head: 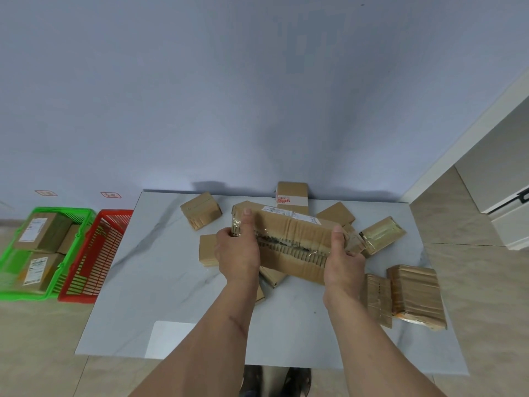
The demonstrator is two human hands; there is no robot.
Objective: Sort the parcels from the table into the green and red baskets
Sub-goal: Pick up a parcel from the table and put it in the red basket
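Observation:
I hold a long taped cardboard parcel [292, 239] above the middle of the white marble table [160, 270]. My left hand [237, 250] grips its left end, thumb on top. My right hand [343, 259] grips its right end. Several smaller brown parcels lie on the table around and under it, such as one at the back left [201, 210] and a flat one at the front right [415, 295]. On the floor to the left stand the green basket [17, 253], holding several labelled parcels, and the red basket [94, 253] beside it, its inside looking bare.
A pale wall rises right behind the table. A white cabinet [503, 173] stands at the right. Two small labels [111, 195] are stuck on the wall above the baskets. My feet [274, 381] show under the table's front edge, on a beige tiled floor.

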